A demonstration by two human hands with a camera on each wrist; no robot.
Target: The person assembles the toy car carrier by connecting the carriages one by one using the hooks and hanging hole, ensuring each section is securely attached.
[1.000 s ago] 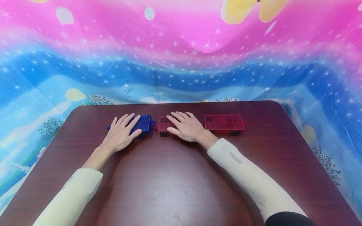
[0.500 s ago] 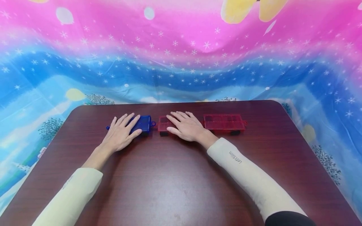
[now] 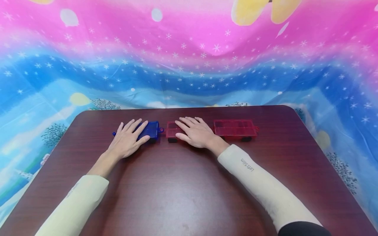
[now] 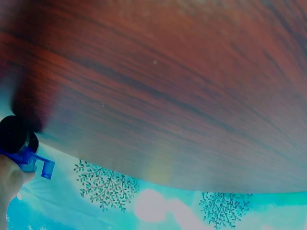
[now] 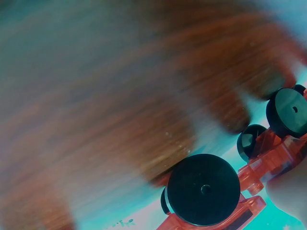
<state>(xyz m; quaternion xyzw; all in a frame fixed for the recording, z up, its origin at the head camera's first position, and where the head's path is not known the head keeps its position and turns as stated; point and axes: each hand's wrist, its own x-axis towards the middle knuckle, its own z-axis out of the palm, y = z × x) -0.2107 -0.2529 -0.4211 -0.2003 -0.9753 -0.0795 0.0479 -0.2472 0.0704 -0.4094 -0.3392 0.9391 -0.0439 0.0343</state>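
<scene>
Across a blue see-through toy wagon (image 3: pixel 152 130) lies my left hand (image 3: pixel 127 139), fingers straight and spread. A blue loop (image 3: pixel 161 130) sticks out at the wagon's right end. My right hand (image 3: pixel 195 133) rests flat over a red see-through toy wagon (image 3: pixel 171 130), covering much of it. Beyond that wrist, a second red wagon (image 3: pixel 234 127) stands in the same row. Black wheels (image 5: pixel 204 189) and the red coupling (image 5: pixel 250 179) between the red wagons show in the right wrist view. In the left wrist view, a blue hook (image 4: pixel 45 167) juts out past a black wheel (image 4: pixel 14 134).
The wagons stand in a line near the far edge of a dark brown wooden table (image 3: pixel 174 190). Behind the table hangs a pink and blue cloth (image 3: pixel 189 68) with snowflakes and trees. Pale sleeves cover both forearms.
</scene>
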